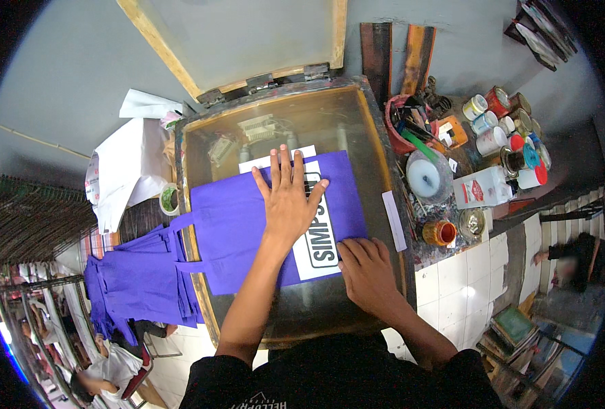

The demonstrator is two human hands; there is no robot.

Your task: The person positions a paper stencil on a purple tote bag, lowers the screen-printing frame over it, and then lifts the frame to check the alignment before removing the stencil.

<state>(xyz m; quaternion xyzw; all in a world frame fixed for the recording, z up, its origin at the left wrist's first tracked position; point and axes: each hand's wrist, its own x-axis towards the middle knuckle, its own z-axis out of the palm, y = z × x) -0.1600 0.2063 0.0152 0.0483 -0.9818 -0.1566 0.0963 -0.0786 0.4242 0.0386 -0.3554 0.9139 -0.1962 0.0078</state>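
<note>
A purple cloth tote bag (231, 225) lies flat on a glass-topped, wood-framed printing table (231, 310), its handles toward the left. On the bag rests a white paper sheet (305, 258) with bold black lettering in a rounded outline. My left hand (290, 204) is spread flat across the paper and bag, covering part of the print. At the sheet's lower right, my right hand (370, 276) presses down with fingers bent and tips against the bag; nothing is visibly held in it. Another white piece (309, 151) shows past the bag's far edge.
More purple bags (142, 276) are stacked at the left, near white paper (128, 167). A hinged screen frame (241, 41) stands raised at the back. Paint jars (491, 141), a white tub (423, 178) and a jug (476, 189) crowd the right. Other people are at both sides.
</note>
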